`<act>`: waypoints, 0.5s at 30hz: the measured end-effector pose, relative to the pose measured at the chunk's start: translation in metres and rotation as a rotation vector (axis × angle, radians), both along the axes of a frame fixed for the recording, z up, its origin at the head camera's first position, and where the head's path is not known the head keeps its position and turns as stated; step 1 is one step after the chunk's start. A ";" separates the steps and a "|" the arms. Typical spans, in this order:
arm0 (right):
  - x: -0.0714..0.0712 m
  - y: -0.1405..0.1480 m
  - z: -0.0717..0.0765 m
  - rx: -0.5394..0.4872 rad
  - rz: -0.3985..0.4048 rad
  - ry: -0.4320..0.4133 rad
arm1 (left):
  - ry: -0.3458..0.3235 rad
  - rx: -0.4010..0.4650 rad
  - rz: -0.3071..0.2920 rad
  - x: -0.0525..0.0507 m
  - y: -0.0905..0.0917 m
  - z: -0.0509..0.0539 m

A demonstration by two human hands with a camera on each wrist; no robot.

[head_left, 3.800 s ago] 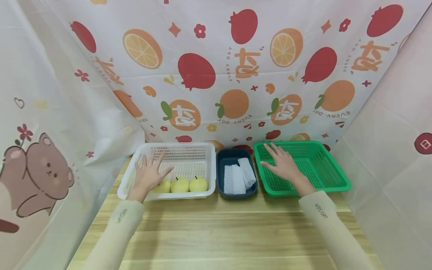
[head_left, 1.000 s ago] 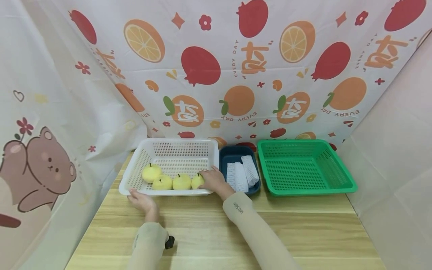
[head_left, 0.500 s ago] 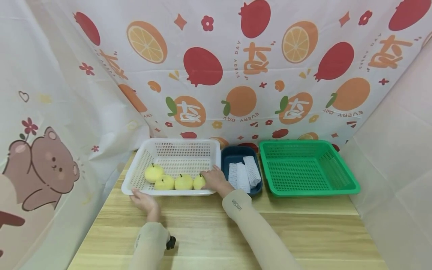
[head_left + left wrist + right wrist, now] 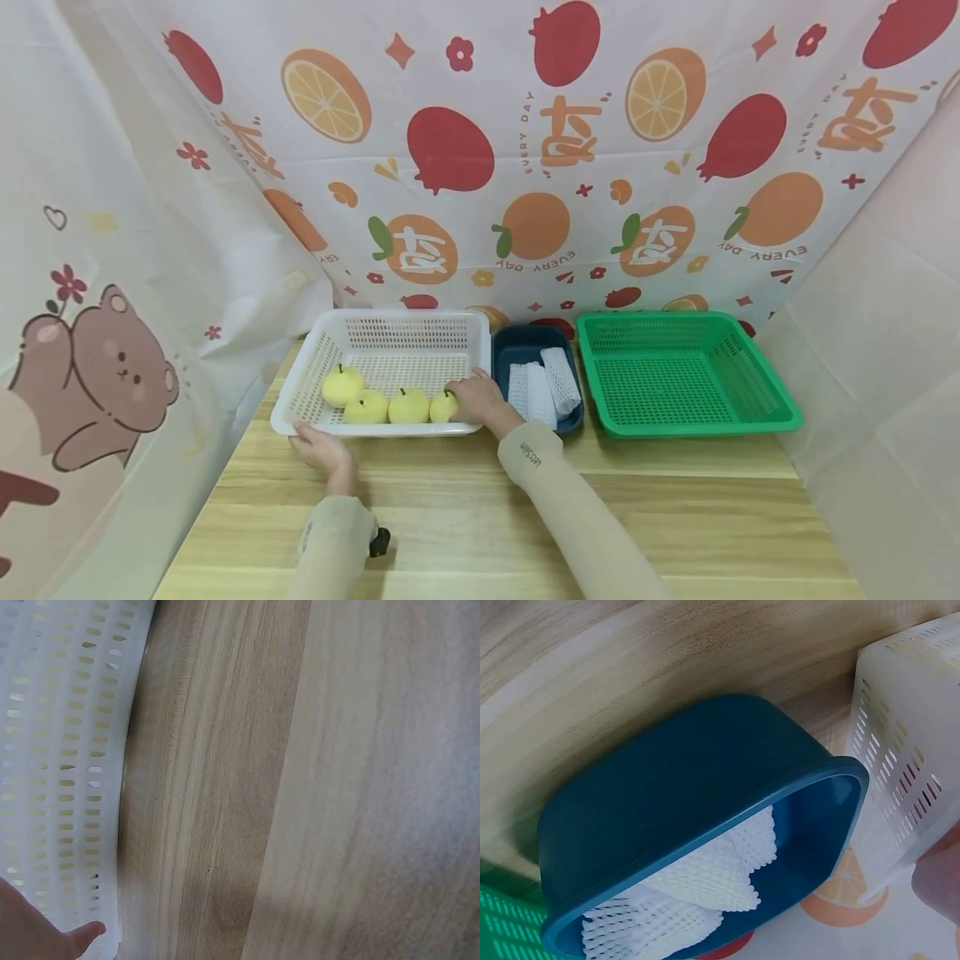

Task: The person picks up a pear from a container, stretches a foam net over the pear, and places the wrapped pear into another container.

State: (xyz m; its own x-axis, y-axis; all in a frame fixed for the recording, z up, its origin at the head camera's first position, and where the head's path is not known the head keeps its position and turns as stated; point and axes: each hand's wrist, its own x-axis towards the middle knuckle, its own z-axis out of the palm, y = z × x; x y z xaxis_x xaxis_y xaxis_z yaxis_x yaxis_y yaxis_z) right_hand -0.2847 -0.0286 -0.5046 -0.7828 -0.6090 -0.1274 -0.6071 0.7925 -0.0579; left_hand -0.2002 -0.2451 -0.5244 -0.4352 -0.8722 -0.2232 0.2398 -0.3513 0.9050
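Several yellow-green pears (image 4: 408, 406) lie along the front and left of a white plastic basket (image 4: 411, 430). My left hand (image 4: 322, 448) holds the basket's front left corner, thumb at the rim; its other fingers are hidden beneath. In the left wrist view the thumb (image 4: 88, 936) lies by the slotted wall. My right hand (image 4: 480, 398) reaches over the basket's right end, its fingers around the rightmost pear (image 4: 441, 407), partly covering it. In the right wrist view only a bit of that hand (image 4: 939, 877) shows, by the basket's rim.
A dark blue tub (image 4: 517, 335) with white foam fruit nets (image 4: 540, 393) stands right of the white basket. Farther right is a green plastic basket (image 4: 690, 429). All stand on a wooden table (image 4: 465, 517) before a fruit-print curtain (image 4: 457, 75).
From hovering spread over the two baskets, my hands have come to the white basket, the right crossing leftward to a pear. A pear has shown at left. Over the last second they stay put.
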 end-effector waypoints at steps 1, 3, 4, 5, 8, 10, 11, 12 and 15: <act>0.000 0.000 0.000 -0.004 0.003 0.001 | -0.003 0.000 0.002 0.000 -0.001 -0.002; 0.001 -0.001 0.000 -0.010 0.006 -0.001 | -0.005 -0.006 0.006 -0.002 -0.004 -0.007; 0.001 -0.001 0.000 -0.009 0.008 -0.003 | -0.006 -0.007 0.008 -0.003 -0.006 -0.011; 0.001 -0.002 0.000 -0.007 0.008 -0.006 | -0.005 -0.005 0.010 -0.004 -0.008 -0.014; 0.001 -0.005 0.000 0.019 0.014 -0.017 | -0.007 -0.011 0.021 -0.007 -0.011 -0.020; -0.001 -0.007 0.000 0.067 0.030 -0.018 | -0.021 -0.012 0.022 -0.008 -0.012 -0.022; -0.001 -0.008 -0.001 0.089 0.036 -0.018 | -0.030 -0.014 0.021 -0.008 -0.012 -0.022; -0.002 -0.008 -0.001 0.115 0.043 -0.019 | -0.041 -0.020 0.021 -0.008 -0.012 -0.022; -0.004 -0.010 -0.002 0.170 0.061 -0.021 | -0.060 -0.031 0.014 -0.009 -0.011 -0.022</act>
State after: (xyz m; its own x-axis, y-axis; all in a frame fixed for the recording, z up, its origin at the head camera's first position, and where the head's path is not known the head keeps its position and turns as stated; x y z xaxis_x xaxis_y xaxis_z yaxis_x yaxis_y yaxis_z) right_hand -0.2887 -0.0383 -0.5070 -0.7414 -0.6233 -0.2488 -0.6542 0.7538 0.0609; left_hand -0.2088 -0.2556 -0.5462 -0.4095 -0.8850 -0.2218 0.1892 -0.3202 0.9283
